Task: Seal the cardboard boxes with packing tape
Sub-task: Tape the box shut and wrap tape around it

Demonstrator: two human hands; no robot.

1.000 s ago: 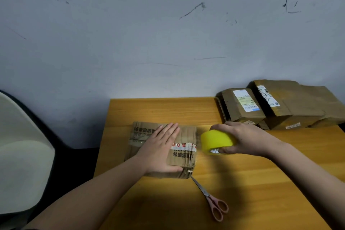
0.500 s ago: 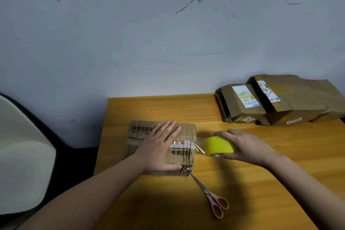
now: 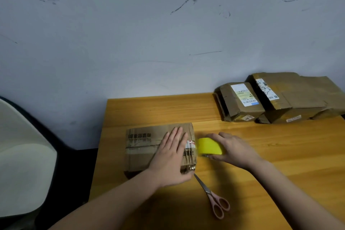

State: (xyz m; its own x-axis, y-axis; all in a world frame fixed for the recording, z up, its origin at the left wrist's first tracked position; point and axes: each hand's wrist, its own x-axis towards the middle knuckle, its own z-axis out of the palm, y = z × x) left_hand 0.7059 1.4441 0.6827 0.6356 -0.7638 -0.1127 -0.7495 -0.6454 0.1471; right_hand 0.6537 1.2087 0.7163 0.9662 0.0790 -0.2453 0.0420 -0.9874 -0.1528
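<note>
A flat brown cardboard box (image 3: 143, 144) lies on the wooden table (image 3: 261, 155) near its left edge. My left hand (image 3: 170, 158) presses flat on the right half of the box top, fingers straight. My right hand (image 3: 231, 148) grips a yellow roll of packing tape (image 3: 209, 146) just right of the box. The roll sits close against the box's right side, where clear tape (image 3: 192, 147) shines over the printed strip.
Pink-handled scissors (image 3: 214, 198) lie shut on the table in front of the box. Two brown parcels (image 3: 240, 102) (image 3: 291, 99) with white labels sit at the back right by the wall. A pale chair (image 3: 20, 164) stands left of the table.
My right hand pulled the tape roll out to the right, stretching a short strip, then brought it back close against the box's right side. My left hand stayed on the box.
</note>
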